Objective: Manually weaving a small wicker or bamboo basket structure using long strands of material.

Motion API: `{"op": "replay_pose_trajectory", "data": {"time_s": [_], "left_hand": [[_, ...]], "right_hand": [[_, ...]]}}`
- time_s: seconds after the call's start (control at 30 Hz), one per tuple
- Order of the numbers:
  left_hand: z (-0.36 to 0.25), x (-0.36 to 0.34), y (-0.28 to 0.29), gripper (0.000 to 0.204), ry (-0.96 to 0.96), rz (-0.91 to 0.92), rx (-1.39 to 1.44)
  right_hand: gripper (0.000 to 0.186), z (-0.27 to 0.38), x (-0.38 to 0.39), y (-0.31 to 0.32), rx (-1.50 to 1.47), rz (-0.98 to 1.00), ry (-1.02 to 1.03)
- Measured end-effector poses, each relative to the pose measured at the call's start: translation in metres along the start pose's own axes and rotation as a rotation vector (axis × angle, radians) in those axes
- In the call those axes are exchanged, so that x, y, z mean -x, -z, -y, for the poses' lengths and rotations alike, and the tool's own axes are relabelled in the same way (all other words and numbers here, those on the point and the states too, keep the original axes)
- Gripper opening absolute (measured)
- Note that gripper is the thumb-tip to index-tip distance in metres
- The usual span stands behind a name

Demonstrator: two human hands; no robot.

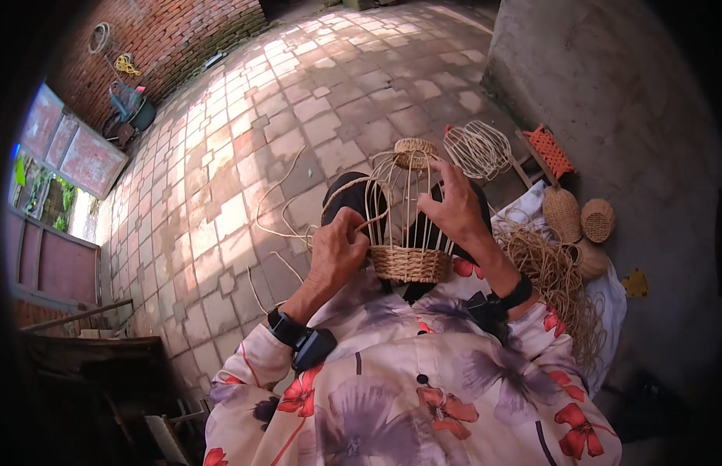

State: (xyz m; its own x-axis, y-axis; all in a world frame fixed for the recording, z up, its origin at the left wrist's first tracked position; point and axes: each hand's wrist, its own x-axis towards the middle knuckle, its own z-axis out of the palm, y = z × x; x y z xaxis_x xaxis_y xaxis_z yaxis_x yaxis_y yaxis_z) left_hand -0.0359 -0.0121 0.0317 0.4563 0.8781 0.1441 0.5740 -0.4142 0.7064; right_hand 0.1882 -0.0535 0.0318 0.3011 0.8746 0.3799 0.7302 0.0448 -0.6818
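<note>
A partly woven wicker basket (411, 266) rests in my lap, its tightly woven band nearest me. Bare upright stakes (408, 203) run from this band to a small woven ring (415, 149) at the far end. My left hand (337, 247) is closed at the basket's left side, pinching a pale wicker strand (347, 186) that loops up beside the stakes. My right hand (456, 203) reaches over the right side of the stakes, thumb and index finger apart. Its fingertips are at the stakes; its other fingers are partly hidden.
Loose strands (279, 225) trail over the paving at left. On the right, a heap of wicker strands (543, 260) lies on white cloth (612, 299) beside small woven baskets (563, 213). Beyond are a wire-like bundle (479, 149), an orange-webbed stool (549, 151) and a wall (609, 85).
</note>
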Motion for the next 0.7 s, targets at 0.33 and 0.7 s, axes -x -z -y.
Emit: {"op": "replay_pose_trajectory", "data": {"time_s": [0.33, 0.7], "left_hand": [[0.101, 0.010, 0.053, 0.026, 0.419, 0.201, 0.578], [0.012, -0.038, 0.004, 0.019, 0.326, 0.518, 0.791]], "right_hand": [[0.053, -0.009, -0.004, 0.015, -0.139, 0.126, -0.167], [0.055, -0.016, 0.000, 0.017, -0.233, 0.187, -0.209]]}}
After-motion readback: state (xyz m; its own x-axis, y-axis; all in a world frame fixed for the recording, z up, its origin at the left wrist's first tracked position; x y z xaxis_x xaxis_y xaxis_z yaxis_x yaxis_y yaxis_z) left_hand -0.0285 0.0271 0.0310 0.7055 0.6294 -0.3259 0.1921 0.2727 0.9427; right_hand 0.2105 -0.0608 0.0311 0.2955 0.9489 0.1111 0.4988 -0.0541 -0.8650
